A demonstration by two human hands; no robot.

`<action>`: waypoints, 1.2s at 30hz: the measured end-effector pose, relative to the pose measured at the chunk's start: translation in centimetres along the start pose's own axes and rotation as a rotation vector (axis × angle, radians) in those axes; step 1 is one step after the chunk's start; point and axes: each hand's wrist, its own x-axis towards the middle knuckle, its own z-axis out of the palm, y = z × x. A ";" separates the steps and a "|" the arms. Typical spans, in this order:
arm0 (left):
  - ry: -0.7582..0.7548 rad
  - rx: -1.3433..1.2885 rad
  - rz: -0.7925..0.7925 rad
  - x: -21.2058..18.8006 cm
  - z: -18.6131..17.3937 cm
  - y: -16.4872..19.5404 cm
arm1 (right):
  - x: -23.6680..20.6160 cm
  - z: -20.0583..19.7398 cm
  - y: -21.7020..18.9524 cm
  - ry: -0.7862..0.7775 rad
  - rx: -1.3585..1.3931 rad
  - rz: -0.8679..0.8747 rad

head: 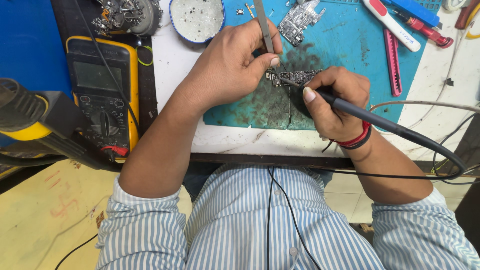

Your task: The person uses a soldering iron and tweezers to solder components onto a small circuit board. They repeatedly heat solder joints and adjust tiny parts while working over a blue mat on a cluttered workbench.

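We see a small circuit board (295,77) lying on the scorched part of a blue mat (345,45), between the two hands. The right hand (332,102) is closed around a soldering iron (350,107), its tip touching the board. The left hand (235,62) pinches tweezers (264,27) whose points meet the board's left end. Outward, a second board (299,20) lies higher on the mat, near a round tin (196,19). A yellow multimeter (102,92) sits to the left, and pink tools (392,60) lie to the right.
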 end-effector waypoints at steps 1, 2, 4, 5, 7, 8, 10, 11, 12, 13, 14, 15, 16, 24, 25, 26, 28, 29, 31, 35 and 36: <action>0.001 -0.003 0.001 -0.1 0.0 0.0 | 0.0 0.0 -0.1 -0.001 0.000 0.002; 0.003 -0.006 0.002 -0.1 0.0 0.0 | -0.1 0.0 -0.1 -0.003 0.001 0.004; 0.004 0.000 0.009 -0.1 -0.1 0.0 | 0.0 0.1 -0.1 -0.005 0.001 0.004; 0.005 0.002 0.012 -0.1 -0.1 -0.1 | 0.0 0.1 -0.1 -0.007 0.001 0.004; 0.003 -0.003 0.005 -0.2 0.0 -0.1 | 0.0 0.1 -0.1 -0.005 0.000 0.001; 0.002 -0.005 0.001 -0.1 -0.1 -0.1 | 0.1 0.1 -0.1 -0.005 0.000 -0.001; 0.005 -0.012 0.009 -0.1 -0.1 -0.2 | 0.0 0.1 -0.1 -0.006 -0.002 0.000; 0.007 -0.015 0.013 -0.2 -0.1 -0.2 | 0.0 0.1 -0.1 -0.006 -0.003 0.001; 0.007 -0.014 0.014 -0.2 -0.1 -0.2 | 0.1 0.2 -0.1 -0.006 -0.001 0.002; 0.008 -0.012 0.014 -0.2 -0.1 -0.2 | 0.0 0.2 -0.1 -0.005 0.000 0.002; 0.008 -0.010 0.015 -0.2 -0.1 -0.2 | 0.0 0.2 -0.2 -0.005 0.002 0.003; 0.007 -0.009 0.012 -0.2 -0.1 -0.1 | 0.0 0.2 -0.2 -0.004 0.004 0.004; 0.006 -0.009 0.010 -0.3 -0.2 -0.1 | 0.0 0.2 -0.2 -0.004 0.006 0.005; -0.002 0.005 -0.009 -0.3 -0.4 -0.1 | 0.2 0.4 -0.2 -0.003 0.001 -0.007; -0.006 0.014 -0.021 -0.3 -0.5 -0.1 | 0.3 0.4 -0.2 -0.002 0.001 -0.007; -0.011 0.023 -0.034 -0.2 -0.5 -0.2 | 0.3 0.4 -0.2 -0.002 0.002 -0.006; 0.002 0.002 0.012 -0.3 -0.5 -0.3 | 0.3 0.4 -0.2 -0.001 0.000 -0.005; 0.009 -0.009 0.034 -0.3 -0.5 -0.3 | 0.3 0.4 -0.2 0.000 -0.001 -0.004; 0.011 -0.008 0.037 -0.2 -0.6 -0.4 | 0.4 0.5 -0.2 -0.002 0.000 -0.004; 0.003 0.001 0.009 -0.3 -0.7 -0.4 | 0.4 0.6 -0.3 -0.007 -0.005 -0.004; 0.003 0.001 0.007 -0.4 -0.7 -0.4 | 0.4 0.6 -0.4 -0.008 -0.005 -0.003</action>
